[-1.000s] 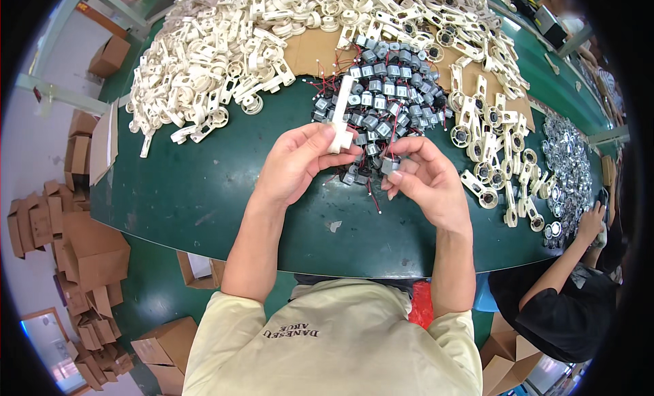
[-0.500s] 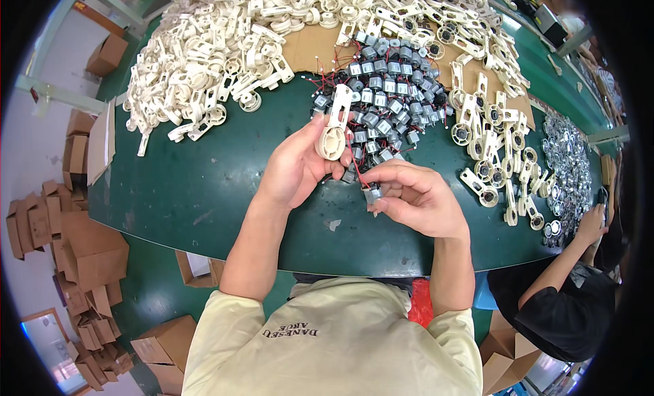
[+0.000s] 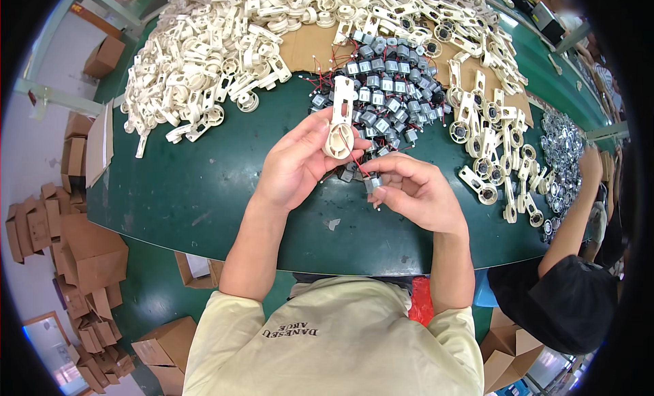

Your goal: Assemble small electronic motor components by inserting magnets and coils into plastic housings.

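Note:
My left hand [image 3: 294, 165] is closed on a cream plastic housing [image 3: 342, 103], a slotted handle with a round cup at its lower end. Between the thumb and fingers of my right hand [image 3: 417, 191] is a small grey motor [image 3: 372, 183]. Red wires [image 3: 354, 159] run from this motor up into the round cup of the housing. Just beyond both hands lies a heap of grey motors [image 3: 388, 86] with red and dark wires and small white plugs.
Cream housings [image 3: 204, 62] are piled at the far left. Housings with dark round inserts [image 3: 487, 144] lie at the right, beside many shiny metal parts [image 3: 562, 164]. A co-worker's arm [image 3: 579, 198] reaches in there. Cardboard boxes [image 3: 92, 249] stand left of the green table [image 3: 177, 198].
The housing has turned more upright in my left hand, and the motor's wires now reach into its cup. The co-worker's arm at the right has stretched farther over the metal parts.

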A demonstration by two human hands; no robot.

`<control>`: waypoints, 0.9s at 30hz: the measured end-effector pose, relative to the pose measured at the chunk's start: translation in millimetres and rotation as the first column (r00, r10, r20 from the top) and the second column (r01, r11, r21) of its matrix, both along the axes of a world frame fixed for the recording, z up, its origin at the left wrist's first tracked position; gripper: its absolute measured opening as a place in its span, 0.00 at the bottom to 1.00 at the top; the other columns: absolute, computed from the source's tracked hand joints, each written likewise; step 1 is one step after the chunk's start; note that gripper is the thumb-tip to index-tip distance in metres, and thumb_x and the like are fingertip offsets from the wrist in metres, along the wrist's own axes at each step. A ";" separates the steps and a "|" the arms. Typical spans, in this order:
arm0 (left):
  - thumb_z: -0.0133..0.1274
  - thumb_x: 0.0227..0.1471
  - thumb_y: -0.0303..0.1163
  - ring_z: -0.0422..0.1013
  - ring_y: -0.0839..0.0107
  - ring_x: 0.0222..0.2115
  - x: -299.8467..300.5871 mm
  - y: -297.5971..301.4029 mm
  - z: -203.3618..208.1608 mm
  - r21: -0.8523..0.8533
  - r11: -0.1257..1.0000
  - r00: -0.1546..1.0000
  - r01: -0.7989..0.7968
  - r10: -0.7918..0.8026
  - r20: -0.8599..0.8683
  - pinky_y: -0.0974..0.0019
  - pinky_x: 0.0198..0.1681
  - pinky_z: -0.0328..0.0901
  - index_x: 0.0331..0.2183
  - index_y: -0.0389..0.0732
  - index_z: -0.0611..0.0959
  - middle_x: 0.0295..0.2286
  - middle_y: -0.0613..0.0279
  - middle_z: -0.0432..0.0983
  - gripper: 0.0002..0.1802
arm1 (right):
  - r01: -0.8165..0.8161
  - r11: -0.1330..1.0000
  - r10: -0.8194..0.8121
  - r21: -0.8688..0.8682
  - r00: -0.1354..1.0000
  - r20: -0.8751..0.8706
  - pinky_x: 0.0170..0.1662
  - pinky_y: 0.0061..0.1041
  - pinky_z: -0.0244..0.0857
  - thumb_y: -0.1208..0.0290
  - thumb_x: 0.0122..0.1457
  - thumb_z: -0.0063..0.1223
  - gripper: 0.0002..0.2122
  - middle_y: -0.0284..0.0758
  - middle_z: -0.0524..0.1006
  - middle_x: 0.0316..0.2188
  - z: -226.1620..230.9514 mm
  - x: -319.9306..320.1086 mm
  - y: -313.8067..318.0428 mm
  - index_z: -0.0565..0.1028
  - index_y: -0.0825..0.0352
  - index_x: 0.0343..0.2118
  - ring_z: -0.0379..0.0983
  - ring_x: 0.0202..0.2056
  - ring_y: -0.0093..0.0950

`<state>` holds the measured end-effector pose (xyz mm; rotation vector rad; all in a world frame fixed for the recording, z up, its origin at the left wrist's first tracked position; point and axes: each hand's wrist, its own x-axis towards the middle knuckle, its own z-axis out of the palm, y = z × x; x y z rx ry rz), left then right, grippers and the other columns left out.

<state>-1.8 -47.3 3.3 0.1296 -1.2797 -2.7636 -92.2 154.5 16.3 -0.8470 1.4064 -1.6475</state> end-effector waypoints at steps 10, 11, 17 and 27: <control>0.39 0.64 0.40 0.71 0.53 0.48 0.0 -2.6 1.1 0.030 1.000 1.000 -0.008 0.009 -0.025 0.55 0.52 0.68 0.57 0.30 0.64 0.47 0.44 0.71 0.28 | 0.047 0.999 -0.047 0.000 0.998 0.031 0.36 0.17 0.68 0.85 0.57 0.52 0.15 0.30 0.72 0.35 -1.3 -3.0 2.0 0.74 0.74 0.48 0.74 0.35 0.18; 0.41 0.63 0.39 0.71 0.55 0.48 -0.4 -2.6 0.3 0.020 1.000 1.000 -0.014 0.014 -0.018 0.56 0.52 0.68 0.57 0.30 0.64 0.48 0.45 0.71 0.27 | 0.053 0.999 -0.052 -0.011 0.998 0.026 0.36 0.17 0.69 0.84 0.57 0.52 0.15 0.30 0.72 0.35 -2.2 -3.5 2.3 0.73 0.74 0.48 0.74 0.35 0.18; 0.54 0.57 0.28 0.70 0.70 0.47 -2.5 11.1 -2.2 -0.152 0.988 0.997 -0.027 0.037 0.065 0.65 0.53 0.65 0.55 0.31 0.68 0.48 0.55 0.72 0.26 | 0.144 0.989 -0.146 0.023 0.983 0.114 0.35 0.17 0.69 0.83 0.58 0.53 0.15 0.32 0.76 0.36 -1.4 -4.5 -0.2 0.72 0.73 0.49 0.75 0.33 0.17; 0.55 0.58 0.30 0.70 0.74 0.45 -2.8 23.7 -9.4 -0.266 0.962 0.991 0.059 -0.024 0.132 0.69 0.50 0.66 0.52 0.33 0.71 0.45 0.60 0.74 0.22 | 0.311 0.949 -0.307 -0.046 0.949 0.071 0.39 0.19 0.72 0.86 0.57 0.53 0.14 0.35 0.76 0.35 -8.1 0.7 -7.2 0.68 0.73 0.46 0.76 0.36 0.20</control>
